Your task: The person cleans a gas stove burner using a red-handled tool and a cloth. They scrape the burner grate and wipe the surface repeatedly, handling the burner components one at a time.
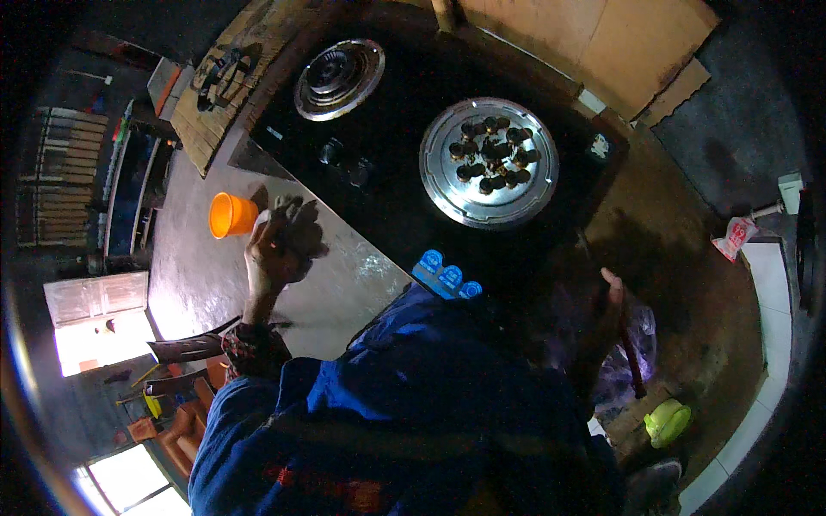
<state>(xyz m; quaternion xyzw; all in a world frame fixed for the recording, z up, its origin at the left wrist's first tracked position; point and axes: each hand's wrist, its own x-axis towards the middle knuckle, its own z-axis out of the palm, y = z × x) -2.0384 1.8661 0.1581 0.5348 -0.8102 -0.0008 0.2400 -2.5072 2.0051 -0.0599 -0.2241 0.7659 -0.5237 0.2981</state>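
My left hand is raised beside an orange plastic cup on the grey floor. Something pale and greyish shows at its fingers; whether that is a held cloth is unclear. In the shade at the right is my right hand, next to a thin dark-red stick; the dimness hides whether the fingers close on it. Before me lies a black glass gas cooktop. One round metal burner plate carries a ring of small dark burner parts; the other burner has a metal drip ring.
A black pan support rests on a wooden board at upper left. Cardboard lies beyond the cooktop. Clear plastic wrap and a green bag are at right. Blue stickers mark the cooktop's near edge.
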